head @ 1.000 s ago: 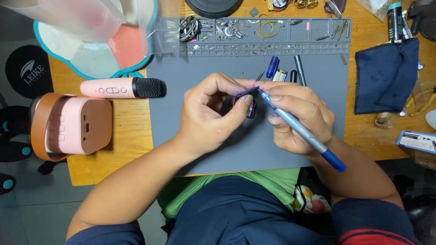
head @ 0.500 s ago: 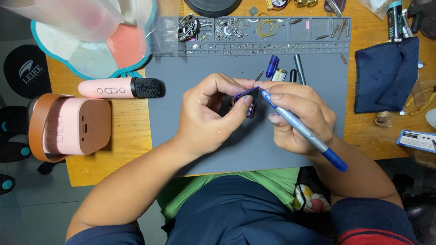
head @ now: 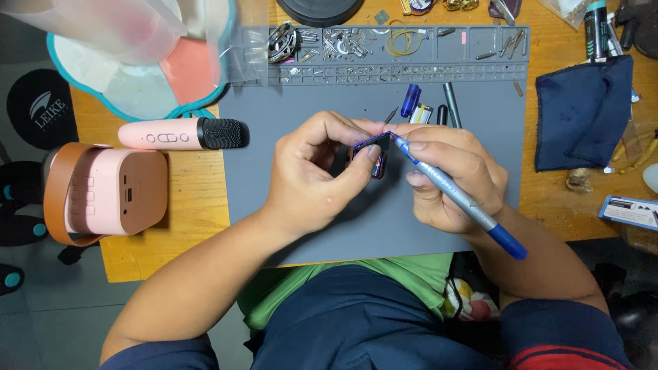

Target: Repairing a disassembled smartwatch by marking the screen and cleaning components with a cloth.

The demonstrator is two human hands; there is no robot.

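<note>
Over the middle of a grey work mat (head: 384,219), the person's two hands meet. The left hand (head: 312,171) is curled shut around a small dark part (head: 373,147) with a purplish edge, pinching it between thumb and fingers just above the mat; what kind of part it is cannot be told, since most of it is hidden by the fingers. The right hand (head: 449,175) is closed in a writing grip on a blue-and-grey pen (head: 456,195), whose tip touches the top edge of the small dark part while its blue rear end points down and right, past the wrist. The two hands touch each other at the fingertips.

Just beyond the hands on the mat lie a blue pen cap (head: 410,100), a dark slim tool (head: 451,104) and a few small pieces beside them. The far edge of the mat has a row of compartments (head: 384,44) holding screws, small metal bits and a yellow rubber band.

To the left, on the wooden table (head: 199,205), a pink microphone (head: 179,133) with a black head lies beside the mat, and a pink speaker (head: 113,192) with a brown strap stands nearer the table's edge. A folded dark blue cloth (head: 582,113) rests on the table to the right, well apart from the hands.
</note>
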